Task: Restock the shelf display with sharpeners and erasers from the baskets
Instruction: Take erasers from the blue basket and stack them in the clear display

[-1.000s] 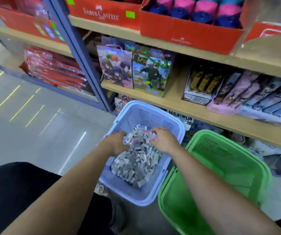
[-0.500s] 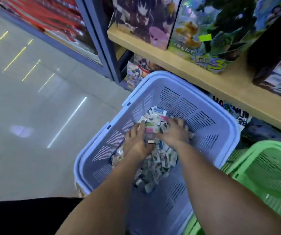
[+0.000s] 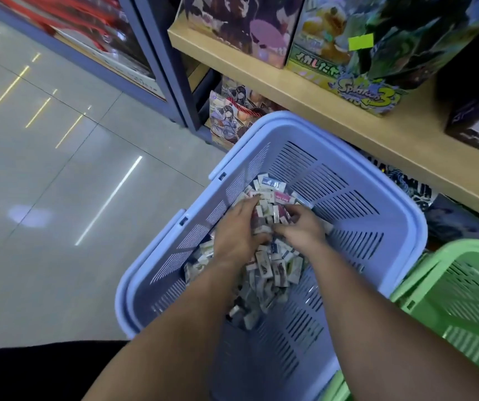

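- One head-worn camera looks forward and steeply down, close over the blue basket (image 3: 333, 183) on the floor (image 3: 58, 198).
- Left hand (image 3: 236, 235) and right hand (image 3: 302, 231), amid the erasers (image 3: 273, 267), sit mid-frame.
- The shelf (image 3: 377, 134) crosses the upper right; the green basket (image 3: 464, 285) is cropped at the right edge.

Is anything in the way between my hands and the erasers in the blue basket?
Nothing visible does. The left hand and right hand are both inside the blue basket, fingers curled into the heap of erasers and touching them directly. The basket's top is open, with no lid or cover over it.
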The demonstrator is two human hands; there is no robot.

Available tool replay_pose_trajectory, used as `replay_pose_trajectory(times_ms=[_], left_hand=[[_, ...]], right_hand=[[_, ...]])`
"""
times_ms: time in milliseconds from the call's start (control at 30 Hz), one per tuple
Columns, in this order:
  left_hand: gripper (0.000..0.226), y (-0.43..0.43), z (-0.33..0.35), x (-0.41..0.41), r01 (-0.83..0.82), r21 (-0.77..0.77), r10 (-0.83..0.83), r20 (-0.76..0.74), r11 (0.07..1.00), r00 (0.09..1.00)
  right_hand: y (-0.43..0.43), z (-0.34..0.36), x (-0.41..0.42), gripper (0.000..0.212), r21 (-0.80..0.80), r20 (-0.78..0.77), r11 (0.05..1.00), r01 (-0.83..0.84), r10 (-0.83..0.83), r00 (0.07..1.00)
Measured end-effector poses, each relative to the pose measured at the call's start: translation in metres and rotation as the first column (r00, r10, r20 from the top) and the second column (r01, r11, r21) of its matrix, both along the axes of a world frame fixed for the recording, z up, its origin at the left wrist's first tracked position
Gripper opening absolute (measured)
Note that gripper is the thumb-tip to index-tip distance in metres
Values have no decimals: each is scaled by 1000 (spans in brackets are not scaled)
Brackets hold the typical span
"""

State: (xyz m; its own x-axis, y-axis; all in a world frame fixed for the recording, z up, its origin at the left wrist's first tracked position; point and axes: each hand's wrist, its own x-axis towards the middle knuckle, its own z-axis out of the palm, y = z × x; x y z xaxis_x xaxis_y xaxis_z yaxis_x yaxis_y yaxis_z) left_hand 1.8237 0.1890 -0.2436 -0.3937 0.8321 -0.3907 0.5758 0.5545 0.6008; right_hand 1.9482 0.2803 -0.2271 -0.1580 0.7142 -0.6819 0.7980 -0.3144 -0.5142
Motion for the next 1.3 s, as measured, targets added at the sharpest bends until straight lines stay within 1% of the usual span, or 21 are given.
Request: replay_pose_trajectory(times_ms=[67, 133, 267, 333, 400, 467, 533, 600, 733, 833, 933, 1033, 1100, 1133, 1167, 1200, 1233, 1300], left_hand=[[104, 7, 2, -9, 44, -48, -42, 37, 998, 998], [105, 11, 4, -15, 98, -96, -94, 49, 991, 994], [90, 5, 4, -14, 152, -67, -151, 19, 986, 988], [78, 3, 5, -11, 106, -71, -104, 33, 992, 994], [67, 5, 8, -12, 30, -89, -22, 85, 996, 996], [60, 6, 8, -17, 33, -95, -20, 135, 995, 991], [61, 6, 9, -22, 40, -106, -21, 176, 994, 984], [65, 4, 8, -24, 26, -122, -1, 200, 992, 980], [72, 0, 5, -17, 0, -162, 42, 255, 987, 966], [67, -2, 3, -18, -89, -182, 149, 347, 979, 926], [72, -3, 5, -20, -156, -204, 228, 404, 966, 886], [63, -4, 10, -19, -211, -189, 273, 416, 959, 867], [58, -3, 12, -15, -255, -209, 326, 480, 944, 814], [58, -4, 14, -12, -265, -227, 346, 514, 937, 785], [62, -5, 14, -10, -279, -231, 361, 534, 932, 765], [68, -6, 9, -7, -295, -234, 376, 541, 927, 752], [69, -7, 7, -6, -320, -240, 399, 546, 917, 736], [61, -6, 18, -1, -386, -236, 449, 561, 892, 695]], right_hand=[[3, -2, 5, 60, -12, -25, 1000, -4, 3, 1000], [3, -2, 5, 57, 19, -35, 999, -41, 41, 999], [2, -2, 8, 51, 37, -60, 997, -75, 77, 995], [3, 0, 10, 44, 13, -80, 999, -37, 38, 996], [4, 1, 9, 38, -21, -103, 1000, 10, -12, 995], [4, 1, 8, 37, -26, -104, 1000, 7, -10, 995], [3, 2, 5, 45, -21, -84, 1000, -18, 16, 996], [3, 0, 2, 52, -51, -94, 999, -17, 12, 996], [4, -4, -1, 53, -100, -106, 994, -39, 28, 994], [3, 0, -3, 56, -143, -87, 985, -99, 87, 992], [-1, 2, -2, 57, -152, -93, 973, -174, 161, 983], [-2, 10, -4, 50, -193, -137, 970, -148, 123, 983], [1, 13, -6, 41, -213, -153, 968, -133, 102, 983], [0, 16, -8, 39, -219, -153, 967, -132, 100, 983], [-1, 18, -9, 38, -229, -154, 964, -132, 98, 983], [-1, 18, -9, 37, -239, -159, 963, -123, 86, 984], [-1, 19, -11, 34, -257, -176, 961, -104, 59, 983], [-2, 30, -17, 20, -286, -253, 957, -48, -27, 967]])
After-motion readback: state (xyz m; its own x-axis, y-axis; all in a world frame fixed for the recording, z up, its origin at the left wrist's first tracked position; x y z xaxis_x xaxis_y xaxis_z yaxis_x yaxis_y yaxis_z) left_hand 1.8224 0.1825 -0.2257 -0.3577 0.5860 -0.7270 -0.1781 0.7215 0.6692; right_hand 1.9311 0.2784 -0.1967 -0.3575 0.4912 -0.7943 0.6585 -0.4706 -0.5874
